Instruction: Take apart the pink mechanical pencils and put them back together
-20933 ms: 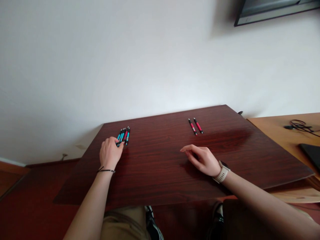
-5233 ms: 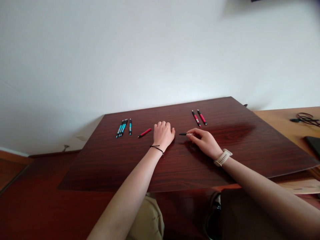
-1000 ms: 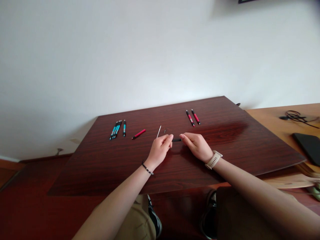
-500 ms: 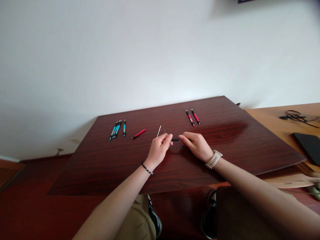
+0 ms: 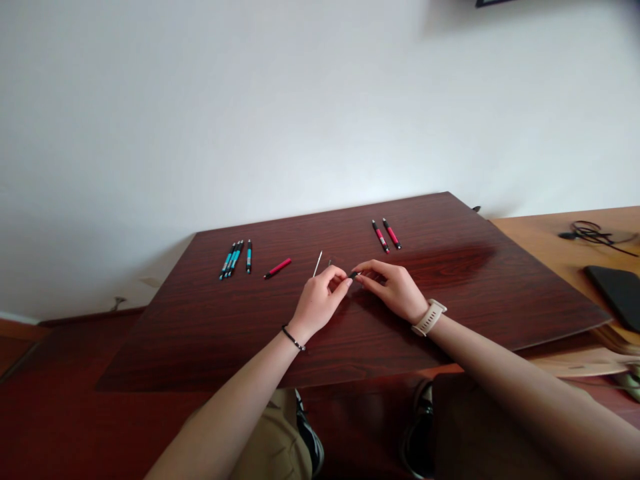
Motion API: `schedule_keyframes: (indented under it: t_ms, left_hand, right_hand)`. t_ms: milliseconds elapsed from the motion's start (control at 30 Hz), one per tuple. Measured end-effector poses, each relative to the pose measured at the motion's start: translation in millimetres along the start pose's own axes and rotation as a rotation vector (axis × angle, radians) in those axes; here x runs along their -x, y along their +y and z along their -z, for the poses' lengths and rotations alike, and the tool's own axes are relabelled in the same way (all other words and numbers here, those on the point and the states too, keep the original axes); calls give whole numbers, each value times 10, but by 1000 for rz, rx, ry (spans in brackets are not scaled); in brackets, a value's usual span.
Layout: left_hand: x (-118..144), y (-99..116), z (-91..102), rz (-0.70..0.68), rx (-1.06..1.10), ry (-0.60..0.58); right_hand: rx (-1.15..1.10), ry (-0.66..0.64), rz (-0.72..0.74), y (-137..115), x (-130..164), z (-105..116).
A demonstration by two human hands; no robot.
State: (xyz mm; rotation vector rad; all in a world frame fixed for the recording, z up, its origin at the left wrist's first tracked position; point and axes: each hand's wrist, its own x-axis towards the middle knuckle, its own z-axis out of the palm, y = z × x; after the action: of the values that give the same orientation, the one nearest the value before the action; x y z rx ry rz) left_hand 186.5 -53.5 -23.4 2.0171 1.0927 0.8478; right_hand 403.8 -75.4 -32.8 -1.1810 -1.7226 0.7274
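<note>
Over the middle of the dark table, my left hand (image 5: 323, 293) and my right hand (image 5: 393, 287) meet fingertip to fingertip. Both are closed in a pinch on a small black pen part (image 5: 353, 275), mostly covered by the fingers. Just beyond my left hand lies a thin white pen refill (image 5: 317, 264). A tiny piece beside it is too small to make out. To the left rests a pink pen barrel (image 5: 278, 268) with a dark end.
Several blue-and-black pens (image 5: 233, 259) lie at the table's left. Two pink-and-black pens (image 5: 386, 235) lie at the back right. A wooden desk (image 5: 530, 230) adjoins on the right, bearing a black cable (image 5: 593, 233) and a dark flat device (image 5: 615, 293).
My hands have come closer together, and less of the black pen part shows between them. My right fingers have shifted from a fist-like hold to a fingertip pinch. The pens lie unchanged.
</note>
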Motion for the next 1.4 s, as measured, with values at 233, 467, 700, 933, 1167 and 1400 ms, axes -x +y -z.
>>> schedule_keyframes:
  t_ms: [233,467,700,933,1167,1400]
  left_hand:
    - [23,32,-21,-33,-147,-46]
    - [-33,-24,-7,-41,-207,15]
    - [-40,-104,-61,-14,-33,-2]
    - [-42,-157,-71,-22,-26,-18]
    - [-47,-141,-82,-105,-98,-11]
    - [-79,-133,-42,-171,-179,-9]
  right_hand:
    - [23,-18,8,-12,-2,6]
    - [29,-13,-5,-12,-1,5]
    - [38,-57,-23,24,-7,-8]
    - [48,-46,-59,51,-10,-16]
    - [17,-58,-53,55,-12,-25]
    - [29,-52,-52,37,-17,-28]
